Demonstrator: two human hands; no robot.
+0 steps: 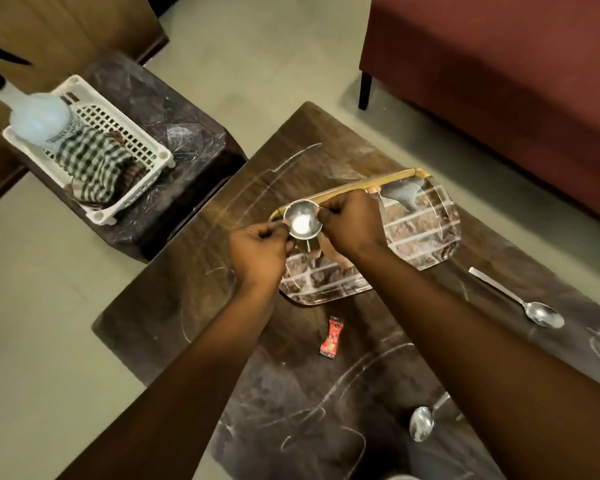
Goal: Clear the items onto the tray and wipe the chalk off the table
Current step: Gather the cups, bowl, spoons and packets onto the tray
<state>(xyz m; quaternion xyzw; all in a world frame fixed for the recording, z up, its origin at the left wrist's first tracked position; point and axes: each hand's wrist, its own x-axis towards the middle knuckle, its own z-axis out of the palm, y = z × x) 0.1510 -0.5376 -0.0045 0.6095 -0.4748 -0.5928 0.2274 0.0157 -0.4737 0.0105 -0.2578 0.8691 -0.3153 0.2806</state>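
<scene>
Clearing is the step being worked, judging by the layout. The dark marbled table [174, 327] is still carrying loose items and looping chalk marks [298, 152], so wiping is not yet beginning.

The patterned tray [420, 233] is lying across the far half of the table. Over its left end both hands are holding a small steel cup [303, 221]. The left hand [257, 254] is pinching the cup's rim from one side and the right hand [350, 226] from the other, with the remaining fingers curled in. The hands are hiding the cup's base, so I cannot tell whether it is already resting on the tray or hanging just above it.

The next move probably calls for setting the cup down upright and letting go. After that the person would be reaching for one spoon [520, 299] lying right of the tray, a second spoon [423, 422] near the table's front edge, and the red sachet [332, 337] just in front of the tray.

On the side stool, a white plastic basket [125, 133] is holding a checked cloth [90, 164] and a pale bottle [39, 119] — likely the wiping kit.

A grey shape at the tray's far end and a brown patch under the right wrist are reading unclearly — object or reflection, I cannot say. The right forearm is cutting off the nearer spoon's handle.
</scene>
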